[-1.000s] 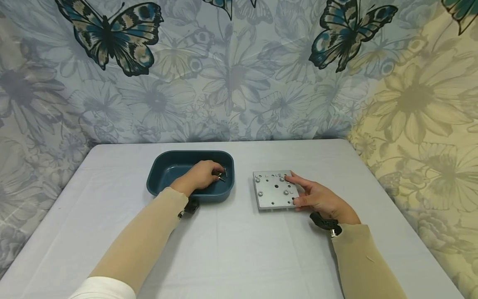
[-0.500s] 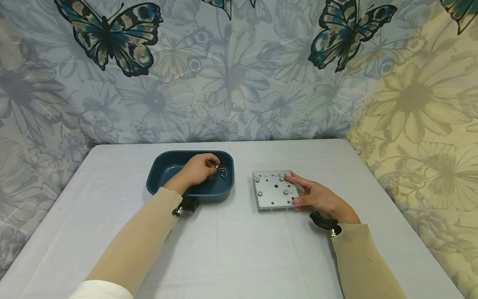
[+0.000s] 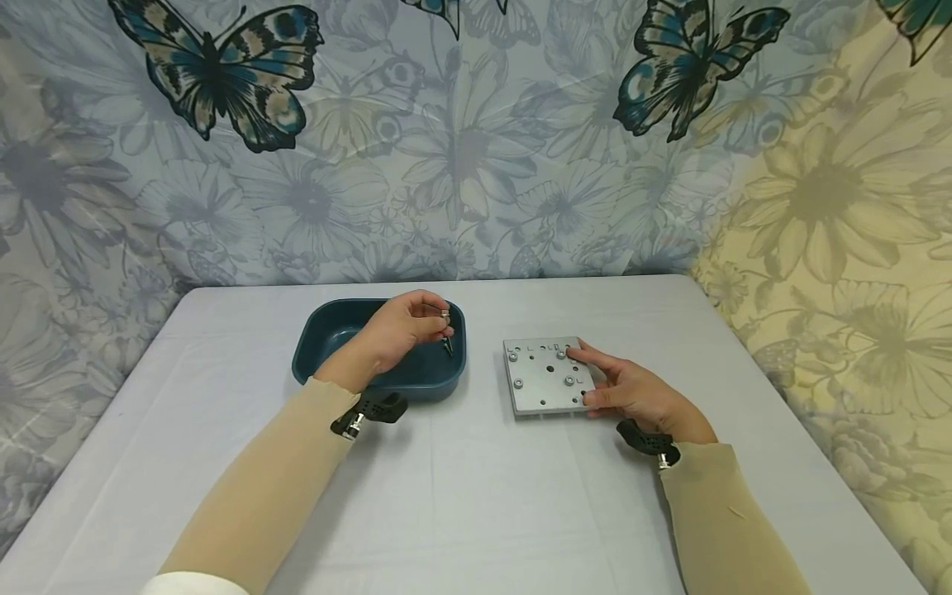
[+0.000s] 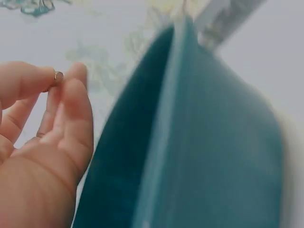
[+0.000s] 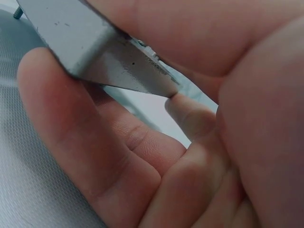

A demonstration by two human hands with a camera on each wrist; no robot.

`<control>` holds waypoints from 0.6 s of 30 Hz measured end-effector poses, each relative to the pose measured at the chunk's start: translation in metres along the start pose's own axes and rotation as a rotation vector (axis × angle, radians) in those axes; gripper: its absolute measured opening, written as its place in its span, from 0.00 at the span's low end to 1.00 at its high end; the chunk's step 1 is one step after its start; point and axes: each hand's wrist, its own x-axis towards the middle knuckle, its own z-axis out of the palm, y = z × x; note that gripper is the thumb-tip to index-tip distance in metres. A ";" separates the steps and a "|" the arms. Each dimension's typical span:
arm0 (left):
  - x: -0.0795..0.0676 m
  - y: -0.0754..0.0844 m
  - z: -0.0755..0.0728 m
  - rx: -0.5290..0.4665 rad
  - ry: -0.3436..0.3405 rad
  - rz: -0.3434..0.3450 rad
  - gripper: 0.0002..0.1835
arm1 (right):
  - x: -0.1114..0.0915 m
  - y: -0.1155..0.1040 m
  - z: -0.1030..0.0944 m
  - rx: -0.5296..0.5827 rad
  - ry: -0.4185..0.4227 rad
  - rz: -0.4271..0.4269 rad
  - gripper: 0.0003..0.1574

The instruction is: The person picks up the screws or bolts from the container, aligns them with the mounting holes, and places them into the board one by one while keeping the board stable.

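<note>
Over the right part of a dark teal tray [image 3: 424, 392], my left hand [image 3: 390, 337] pinches a small screw [image 3: 445, 316] between thumb and fingertips. Its round end [image 4: 59, 76] shows in the left wrist view, the rest mostly covered by the thumb. Another screw [image 3: 449, 345] lies in the tray below. My right hand [image 3: 643, 398] grips the right edge of a square silver metal plate [image 3: 537, 373], thumb at the near corner and fingers at the far one. Several socket-head screws [image 3: 518, 384] sit in the plate among bare holes. A threaded screw end [image 5: 18, 13] sticks out beneath it.
A white cloth covers the table [image 3: 476, 496]. Behind it hangs a fabric backdrop [image 3: 461, 190] with butterflies and flowers. The tray stands left of the plate with a strip of cloth between them. Each wrist carries a black camera [image 3: 381, 408].
My left hand has drawn back, then risen from inside the tray with a screw pinched in its fingertips. My right hand and the plate stay almost still.
</note>
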 end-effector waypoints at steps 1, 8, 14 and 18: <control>-0.001 0.002 0.003 -0.020 -0.012 0.007 0.13 | 0.000 0.000 0.000 0.002 0.001 0.000 0.52; -0.002 0.010 0.026 -0.020 -0.065 0.047 0.09 | 0.000 -0.001 0.000 -0.003 -0.002 -0.008 0.52; 0.002 0.008 0.047 0.050 -0.057 0.025 0.09 | 0.001 -0.001 0.000 -0.007 0.004 -0.009 0.52; 0.006 0.004 0.062 0.063 -0.073 0.040 0.09 | 0.000 0.000 0.000 -0.001 0.008 -0.004 0.52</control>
